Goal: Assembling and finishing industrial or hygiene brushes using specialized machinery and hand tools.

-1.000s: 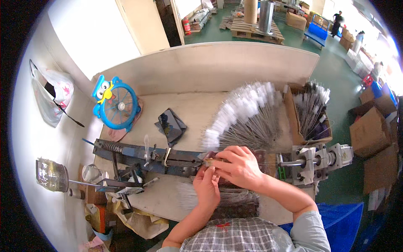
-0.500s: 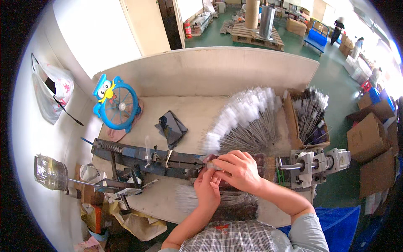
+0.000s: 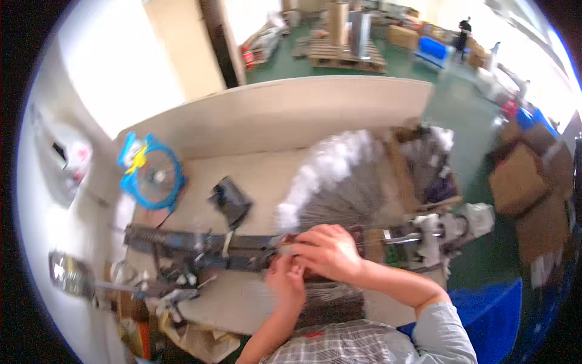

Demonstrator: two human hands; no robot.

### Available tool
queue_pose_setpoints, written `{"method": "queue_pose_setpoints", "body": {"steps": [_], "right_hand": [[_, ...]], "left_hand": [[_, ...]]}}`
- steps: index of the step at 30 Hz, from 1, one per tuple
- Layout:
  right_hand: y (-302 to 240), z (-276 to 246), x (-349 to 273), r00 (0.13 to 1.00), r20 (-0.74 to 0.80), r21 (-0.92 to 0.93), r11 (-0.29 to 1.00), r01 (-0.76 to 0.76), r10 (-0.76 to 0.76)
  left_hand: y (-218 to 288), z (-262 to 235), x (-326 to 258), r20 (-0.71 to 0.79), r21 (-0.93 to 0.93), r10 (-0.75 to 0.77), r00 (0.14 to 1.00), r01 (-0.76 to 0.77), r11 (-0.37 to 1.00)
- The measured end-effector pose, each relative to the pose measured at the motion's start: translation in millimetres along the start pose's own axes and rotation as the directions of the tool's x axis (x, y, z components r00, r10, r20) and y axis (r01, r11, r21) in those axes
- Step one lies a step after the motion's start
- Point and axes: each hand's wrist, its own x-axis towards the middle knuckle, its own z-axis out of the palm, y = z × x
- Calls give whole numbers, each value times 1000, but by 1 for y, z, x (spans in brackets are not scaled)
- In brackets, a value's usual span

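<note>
My left hand [image 3: 286,282] and my right hand [image 3: 330,253] meet at the right end of a long dark metal bar fixture [image 3: 242,246]. The fingers of both are closed together, the right hand reaching over the left. What they pinch is hidden and smeared by motion. Just beyond them spreads a fan of thin wire stems with white tufted ends [image 3: 315,173]. More wire stems [image 3: 330,294] lie under my wrists near the apron.
A blue cartoon-shaped fan [image 3: 159,176] and a black folded piece [image 3: 230,203] stand on the worktable [image 3: 260,167]. Right of my hands is a metal shaft mechanism [image 3: 433,233]; behind it, a cardboard box [image 3: 400,170] holds more stems. A lamp [image 3: 70,276] juts in at left.
The whole view has tilted and shifted, and is now blurred. My hands stay together at the bar's end, fingers still closed; the small pale piece seen between them earlier is now hidden.
</note>
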Motion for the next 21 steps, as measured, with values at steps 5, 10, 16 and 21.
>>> {"method": "queue_pose_setpoints", "body": {"steps": [5, 10, 16, 21], "right_hand": [[-9, 21, 3, 998, 58, 131, 991, 10, -18], [-4, 5, -12, 977, 178, -139, 986, -95, 119], [-8, 14, -19, 981, 173, -164, 984, -64, 92], [-9, 17, -27, 977, 165, -101, 988, -116, 132]], "left_hand": [[29, -16, 4, 119, -302, -149, 982, 178, 936], [44, 11, -4, -26, -374, -269, 963, 240, 896], [67, 17, -16, 124, -513, -276, 953, 300, 804], [38, -28, 3, 562, -589, -106, 820, 487, 645]]}}
